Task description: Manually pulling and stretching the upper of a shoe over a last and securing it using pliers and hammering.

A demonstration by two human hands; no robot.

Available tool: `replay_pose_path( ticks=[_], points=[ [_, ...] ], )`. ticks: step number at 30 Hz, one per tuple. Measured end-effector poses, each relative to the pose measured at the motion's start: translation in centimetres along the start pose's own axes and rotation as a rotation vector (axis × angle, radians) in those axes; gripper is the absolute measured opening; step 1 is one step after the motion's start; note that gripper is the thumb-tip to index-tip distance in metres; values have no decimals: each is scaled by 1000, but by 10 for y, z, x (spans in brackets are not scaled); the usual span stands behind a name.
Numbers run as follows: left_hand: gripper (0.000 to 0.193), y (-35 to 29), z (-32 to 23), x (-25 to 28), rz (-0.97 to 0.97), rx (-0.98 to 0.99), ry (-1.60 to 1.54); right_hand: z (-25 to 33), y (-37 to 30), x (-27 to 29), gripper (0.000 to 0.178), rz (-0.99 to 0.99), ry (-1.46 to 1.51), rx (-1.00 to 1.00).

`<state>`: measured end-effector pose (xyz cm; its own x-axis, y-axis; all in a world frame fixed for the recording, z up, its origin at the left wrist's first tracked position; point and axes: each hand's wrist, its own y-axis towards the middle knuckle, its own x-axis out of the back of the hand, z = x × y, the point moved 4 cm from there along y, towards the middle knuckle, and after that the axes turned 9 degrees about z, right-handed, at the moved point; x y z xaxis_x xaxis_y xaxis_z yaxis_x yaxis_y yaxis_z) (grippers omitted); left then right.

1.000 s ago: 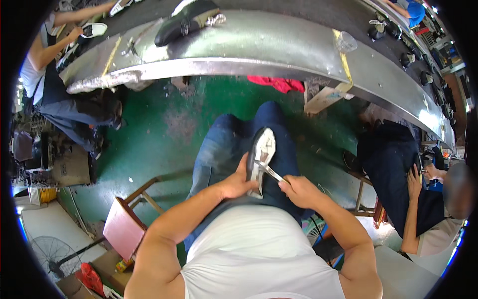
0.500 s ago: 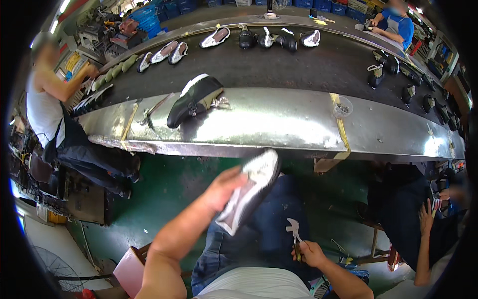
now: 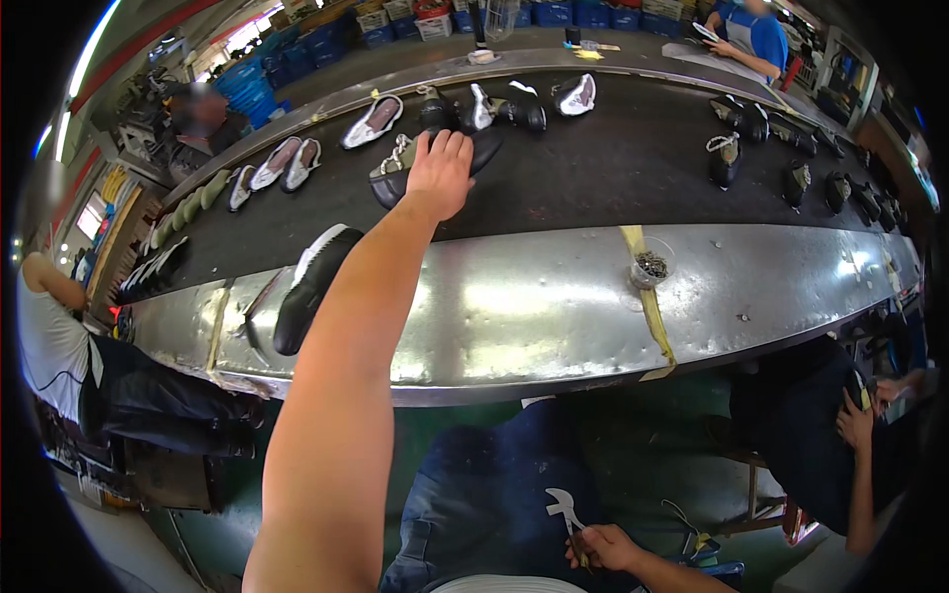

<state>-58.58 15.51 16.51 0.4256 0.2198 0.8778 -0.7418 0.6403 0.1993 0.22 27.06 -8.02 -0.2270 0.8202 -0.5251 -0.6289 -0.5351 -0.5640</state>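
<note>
My left arm reaches across the metal ledge, and my left hand [image 3: 442, 176] grips a black and olive shoe [image 3: 391, 184] from above, over the dark belt. Light laces show at the shoe's left end and its black toe at the right; the palm hides its middle. Low over my lap, my right hand [image 3: 605, 549] is closed round the handles of hammer-headed pincers [image 3: 564, 507]. Beside my left forearm another black shoe [image 3: 312, 292] with a white edge lies on the metal ledge [image 3: 514, 306], partly hidden by the arm.
More shoes [image 3: 374, 123] stand along the dark belt [image 3: 583, 178]. A clear cup of small metal pieces [image 3: 650, 267] sits on the ledge beside yellow tape. People work at the left [image 3: 59, 336], the far right [image 3: 756, 44] and close on my right [image 3: 856, 425].
My left hand has gone from above my lap, where it held a shoe with its underside showing, forward to the belt. The right hand keeps the pincers. The view has tilted up.
</note>
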Motion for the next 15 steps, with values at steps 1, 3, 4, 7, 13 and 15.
replay_pose_path(
  ticks=[1,3,4,7,13,15],
  points=[
    [60,-3,-4,-25,-9,-35,30,1,0,3,59,-6,6,-2],
    [61,-6,-3,-65,26,-44,-34,8,6,5,59,46,-56,-21],
    [62,-8,-10,-64,60,-56,-97,8,6,6,59,41,-46,-23],
    [48,-2,-13,-22,272,-106,-347,8,6,6,57,41,-42,-9],
    [40,-135,60,29,-228,70,-420,5,7,3,54,57,-53,-6],
    [60,-194,98,22,-259,306,-371,2,3,0,54,18,-42,-7]
  ],
)
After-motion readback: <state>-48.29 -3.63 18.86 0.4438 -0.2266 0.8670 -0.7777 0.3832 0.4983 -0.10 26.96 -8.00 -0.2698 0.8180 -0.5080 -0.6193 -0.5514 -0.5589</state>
